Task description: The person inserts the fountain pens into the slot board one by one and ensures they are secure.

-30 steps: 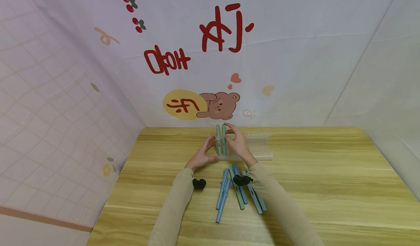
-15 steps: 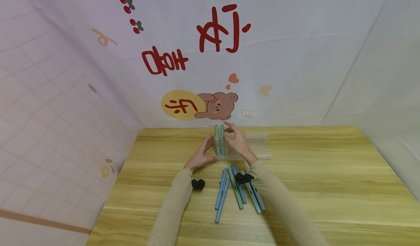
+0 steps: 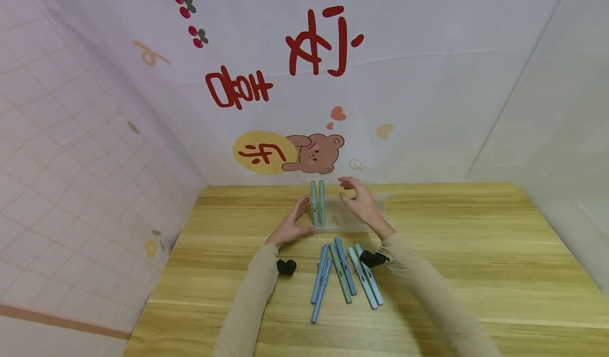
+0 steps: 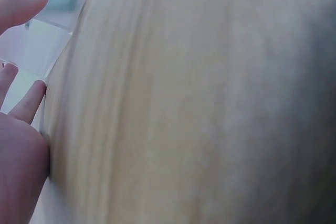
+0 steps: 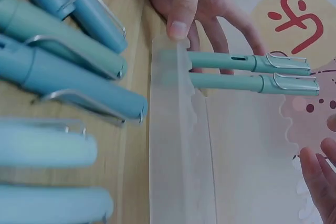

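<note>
Steadying the left end of a translucent notched pen rack point(image 3: 339, 215) with the left hand point(image 3: 289, 229), pressing the thumb to the front wall point(image 5: 168, 145) and reaching the fingers behind, near the back of a wood-grain table point(image 3: 476, 262). Holding nothing with the right hand point(image 3: 362, 204), poised over the rack, just clear of the pens, with loosely bent fingers and a wide gap to the thumb. Showing two green capped pens point(image 3: 322, 203) side by side in the rack, beside the left hand, with caps past the rear edge. Showing also, loose in front, two blue pens point(image 3: 321, 291), a green pen point(image 3: 340, 273), a darker blue pen point(image 3: 345, 267) and two pale blue pens point(image 3: 363, 278). Hard to tell: the seating depth of the racked barrels. Probably best done by matching cap direction, lowering each barrel tail-first behind the front wall, and bracing the light-looking rack against sliding, without nudging neighbours.
</note>
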Demonstrator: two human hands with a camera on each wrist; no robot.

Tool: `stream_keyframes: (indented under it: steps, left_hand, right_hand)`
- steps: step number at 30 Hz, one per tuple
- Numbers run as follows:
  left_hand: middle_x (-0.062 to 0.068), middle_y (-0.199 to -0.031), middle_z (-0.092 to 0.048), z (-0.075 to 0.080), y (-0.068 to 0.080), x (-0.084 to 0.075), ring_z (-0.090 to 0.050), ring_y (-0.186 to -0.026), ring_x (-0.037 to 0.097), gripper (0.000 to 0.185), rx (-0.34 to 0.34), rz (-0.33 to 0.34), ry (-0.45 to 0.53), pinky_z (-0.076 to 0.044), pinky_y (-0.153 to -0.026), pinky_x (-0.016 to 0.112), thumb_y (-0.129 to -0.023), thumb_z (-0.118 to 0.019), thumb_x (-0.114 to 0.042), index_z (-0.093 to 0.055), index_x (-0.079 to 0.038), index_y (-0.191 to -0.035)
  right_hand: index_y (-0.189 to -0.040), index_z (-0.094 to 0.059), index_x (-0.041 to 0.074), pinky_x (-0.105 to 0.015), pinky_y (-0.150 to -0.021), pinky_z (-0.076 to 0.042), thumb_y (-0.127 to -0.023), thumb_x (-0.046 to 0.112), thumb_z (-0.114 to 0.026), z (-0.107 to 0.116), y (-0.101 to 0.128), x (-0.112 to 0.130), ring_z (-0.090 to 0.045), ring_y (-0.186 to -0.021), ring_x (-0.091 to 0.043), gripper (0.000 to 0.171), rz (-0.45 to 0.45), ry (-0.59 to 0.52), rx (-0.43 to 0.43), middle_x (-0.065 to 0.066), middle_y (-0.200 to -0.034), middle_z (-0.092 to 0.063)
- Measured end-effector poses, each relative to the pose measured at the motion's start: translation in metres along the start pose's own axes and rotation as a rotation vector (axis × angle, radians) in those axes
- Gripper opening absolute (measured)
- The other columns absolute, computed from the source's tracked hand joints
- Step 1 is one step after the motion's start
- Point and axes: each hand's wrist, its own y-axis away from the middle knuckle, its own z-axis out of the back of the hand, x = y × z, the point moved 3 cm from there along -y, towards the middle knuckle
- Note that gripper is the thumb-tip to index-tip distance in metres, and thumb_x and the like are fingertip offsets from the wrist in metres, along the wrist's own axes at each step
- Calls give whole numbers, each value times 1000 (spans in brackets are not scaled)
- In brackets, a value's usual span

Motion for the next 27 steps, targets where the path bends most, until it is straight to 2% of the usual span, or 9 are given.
stream_keyframes:
  steps: [7,12,20,27]
  left_hand:
    - [22,-157,-12,2,-1,7,-12,-141,45,93,13,-2,1,-18,-108,62,-81,-69,8,-13,-7,-154]
    - [20,-158,-12,2,-1,5,-11,-142,44,94,6,-5,10,-19,-108,61,-81,-69,9,-13,-7,-155]
    - [16,-159,-12,3,-1,4,-12,-142,44,94,18,-9,1,-19,-108,61,-82,-69,9,-12,-8,-155]
    - [16,-159,-14,2,-1,3,-12,-142,44,92,1,-5,11,-20,-108,60,-81,-69,9,-15,-8,-154]
  right_hand:
    - [-121,-61,-4,-39,-64,-57,-87,-4,-65,5,9,-4,-64,-91,-33,34,75,21,69,-23,-107,-62]
    - [-120,-62,0,-37,-63,-54,-89,-1,-65,9,18,-4,-63,-89,-28,32,113,84,128,-18,-109,-63]
    - [-115,-64,2,-30,-57,-53,-87,-2,-68,19,34,-10,-63,-84,-23,29,175,137,146,-13,-103,-65]
    - [-113,-66,3,-26,-57,-52,-88,-1,-66,23,49,-15,-63,-80,-19,25,206,108,221,-13,-100,-66]
